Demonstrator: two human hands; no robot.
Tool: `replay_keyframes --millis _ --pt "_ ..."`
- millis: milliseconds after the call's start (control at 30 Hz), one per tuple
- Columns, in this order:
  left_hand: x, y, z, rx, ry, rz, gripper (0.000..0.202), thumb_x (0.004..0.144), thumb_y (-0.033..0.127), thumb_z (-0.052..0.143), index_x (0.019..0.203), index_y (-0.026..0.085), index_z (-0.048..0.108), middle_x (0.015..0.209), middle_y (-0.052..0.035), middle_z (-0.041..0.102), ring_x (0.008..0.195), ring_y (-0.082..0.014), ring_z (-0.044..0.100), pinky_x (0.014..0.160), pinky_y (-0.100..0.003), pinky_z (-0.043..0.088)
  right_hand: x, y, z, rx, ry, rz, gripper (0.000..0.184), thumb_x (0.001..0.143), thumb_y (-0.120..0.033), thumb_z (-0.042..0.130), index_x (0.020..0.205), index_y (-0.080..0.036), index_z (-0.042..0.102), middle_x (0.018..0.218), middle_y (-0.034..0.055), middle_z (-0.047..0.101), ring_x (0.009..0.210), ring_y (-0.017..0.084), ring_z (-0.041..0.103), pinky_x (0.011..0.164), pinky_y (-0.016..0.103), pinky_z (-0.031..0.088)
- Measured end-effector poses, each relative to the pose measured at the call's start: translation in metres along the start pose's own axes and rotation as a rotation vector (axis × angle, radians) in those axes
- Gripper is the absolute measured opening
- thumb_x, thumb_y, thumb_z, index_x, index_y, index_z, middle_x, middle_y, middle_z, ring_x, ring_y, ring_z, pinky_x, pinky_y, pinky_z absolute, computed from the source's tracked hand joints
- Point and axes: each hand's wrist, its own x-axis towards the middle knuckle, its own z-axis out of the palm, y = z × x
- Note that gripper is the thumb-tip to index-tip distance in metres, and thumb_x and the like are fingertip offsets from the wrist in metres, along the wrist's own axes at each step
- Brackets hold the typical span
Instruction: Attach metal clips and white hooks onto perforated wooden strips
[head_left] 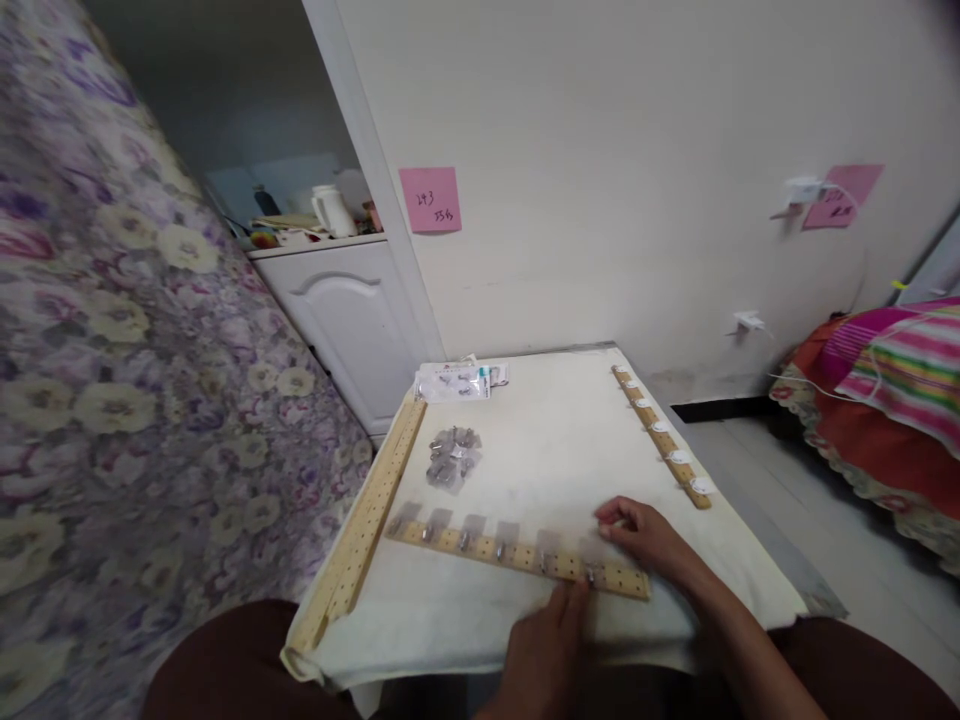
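A wooden strip with rows of small holes (480, 545) lies slantwise across the near part of the cloth-covered table (540, 450). Along it sit several small metal pieces (501, 548), each with a greyish see-through square behind it. My left hand (547, 635) reaches in from below, its stretched fingers touching the strip's near edge beside the rightmost metal piece (590, 575). Just above that piece's see-through square is my right hand (645, 535), fingers curled and tips close together. Blur hides whether anything is between those tips.
A pile of similar see-through pieces (454, 458) lies at the left. Further holed strips (375, 500) line the left edge. Another strip (660, 435) on the right carries several white round pieces. Plastic packets (452, 382) rest at the back, before the wall (570, 200).
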Motion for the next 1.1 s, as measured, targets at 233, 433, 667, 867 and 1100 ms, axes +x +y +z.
replay_keyframes --millis 233,433,667,867,1100 --pt "-0.005 -0.012 -0.008 -0.088 0.221 0.074 0.045 0.084 0.014 0.038 0.127 0.022 0.047 0.11 -0.0103 0.063 0.087 -0.0222 0.065 0.071 -0.031 0.051 0.001 0.003 -0.004 0.085 0.047 0.019 0.024 0.075 -0.039 0.059 0.087 -0.018 0.058 0.064 -0.0046 0.05 0.051 0.01 0.044 0.047 0.023 0.033" --pt "0.003 -0.073 -0.067 -0.089 0.615 -0.154 0.02 0.09 0.023 0.036 0.094 0.023 0.056 0.088 -0.0019 0.06 0.081 -0.0148 0.059 0.072 -0.024 0.044 0.003 0.006 0.0 0.061 0.024 0.034 0.028 0.075 -0.044 0.057 0.085 -0.018 0.058 0.062 -0.0048 0.049 0.051 0.01 0.043 0.048 0.024 0.033" --pt "0.031 -0.147 -0.111 0.079 0.607 -0.418 0.021 0.088 0.018 0.037 0.086 0.019 0.058 0.09 -0.0032 0.061 0.086 -0.0157 0.057 0.075 -0.025 0.04 0.003 0.006 0.002 0.047 0.006 0.038 0.029 0.075 -0.047 0.057 0.085 -0.019 0.058 0.062 -0.0035 0.05 0.052 0.012 0.045 0.05 0.026 0.034" --pt "0.064 -0.151 -0.102 0.202 0.535 -0.508 0.019 0.084 0.019 0.044 0.088 0.015 0.062 0.094 -0.0092 0.064 0.092 -0.0214 0.056 0.078 -0.03 0.037 0.006 0.008 0.003 0.048 0.005 0.044 0.027 0.075 -0.046 0.057 0.082 -0.02 0.057 0.06 -0.0036 0.05 0.051 0.012 0.045 0.05 0.026 0.035" --pt "0.067 -0.146 -0.109 0.297 0.513 -0.511 0.02 0.085 0.016 0.042 0.084 0.014 0.062 0.088 -0.0082 0.064 0.089 -0.0208 0.058 0.076 -0.031 0.037 0.005 0.003 0.004 0.055 0.003 0.031 0.024 0.076 -0.042 0.056 0.081 -0.019 0.056 0.062 -0.0037 0.05 0.051 0.011 0.046 0.049 0.026 0.034"
